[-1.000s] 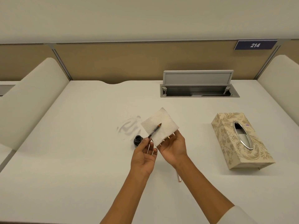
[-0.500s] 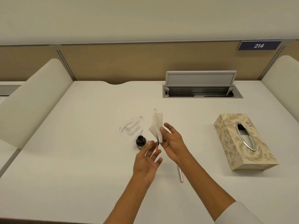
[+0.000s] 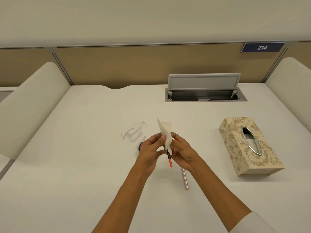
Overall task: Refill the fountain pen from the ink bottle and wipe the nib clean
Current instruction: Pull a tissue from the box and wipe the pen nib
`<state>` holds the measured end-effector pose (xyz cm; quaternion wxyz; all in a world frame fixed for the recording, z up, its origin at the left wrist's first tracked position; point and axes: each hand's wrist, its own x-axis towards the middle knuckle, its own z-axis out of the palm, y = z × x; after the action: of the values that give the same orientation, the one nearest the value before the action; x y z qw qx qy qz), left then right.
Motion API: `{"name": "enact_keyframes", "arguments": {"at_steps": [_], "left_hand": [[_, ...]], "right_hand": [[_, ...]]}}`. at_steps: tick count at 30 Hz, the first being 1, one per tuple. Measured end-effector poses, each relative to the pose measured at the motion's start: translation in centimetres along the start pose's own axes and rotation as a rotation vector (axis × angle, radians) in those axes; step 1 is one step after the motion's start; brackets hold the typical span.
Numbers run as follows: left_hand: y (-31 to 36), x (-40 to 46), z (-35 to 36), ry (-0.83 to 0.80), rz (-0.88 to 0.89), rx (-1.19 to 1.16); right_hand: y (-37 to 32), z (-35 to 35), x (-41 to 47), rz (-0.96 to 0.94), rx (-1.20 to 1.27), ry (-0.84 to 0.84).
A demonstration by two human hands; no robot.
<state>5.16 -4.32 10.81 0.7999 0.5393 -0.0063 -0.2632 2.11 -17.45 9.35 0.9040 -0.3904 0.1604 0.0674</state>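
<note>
Both hands meet above the middle of the white desk. My right hand (image 3: 182, 151) holds a folded white tissue (image 3: 165, 132) wrapped round the front of the fountain pen (image 3: 169, 159); the nib is hidden inside the tissue. My left hand (image 3: 149, 151) pinches the tissue and pen from the left. The pen's dark section and orange-red end stick out below the tissue. The ink bottle (image 3: 140, 146) stands on the desk just behind my left hand, mostly hidden. A slim copper pen barrel (image 3: 185, 179) lies on the desk under my right wrist.
A patterned beige tissue box (image 3: 247, 147) sits at the right. An open grey cable hatch (image 3: 205, 89) is set into the desk at the back. A faint smeared mark (image 3: 133, 134) lies left of the tissue. Padded dividers flank the desk (image 3: 84, 148).
The tissue went from spread flat behind the pen to folded round its front. The pen swung to point its orange end downward. My left hand closed in from open fingers to a pinch.
</note>
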Motion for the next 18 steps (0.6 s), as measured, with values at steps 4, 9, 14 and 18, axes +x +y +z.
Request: {"name": "enact_keyframes", "arguments": {"at_steps": [4,9,14,18], "left_hand": [[-0.1,0.6,0.3,0.036,-0.012,-0.033],[-0.3,1.6,0.2,0.104,-0.054,-0.166],[-0.5,2.5,-0.3,0.217,-0.050,-0.218],[-0.8,2.9,-0.2,0.314,-0.052,-0.205]], "right_hand": [[0.0,0.0,-0.3,-0.017,-0.072,0.015],[0.0,0.1,-1.0,0.004,0.004,0.066],[0.8,-0.6,-3.1,-0.123,-0.261,0.202],[1.8,-0.9,-3.7,-0.340,-0.642,0.385]]}}
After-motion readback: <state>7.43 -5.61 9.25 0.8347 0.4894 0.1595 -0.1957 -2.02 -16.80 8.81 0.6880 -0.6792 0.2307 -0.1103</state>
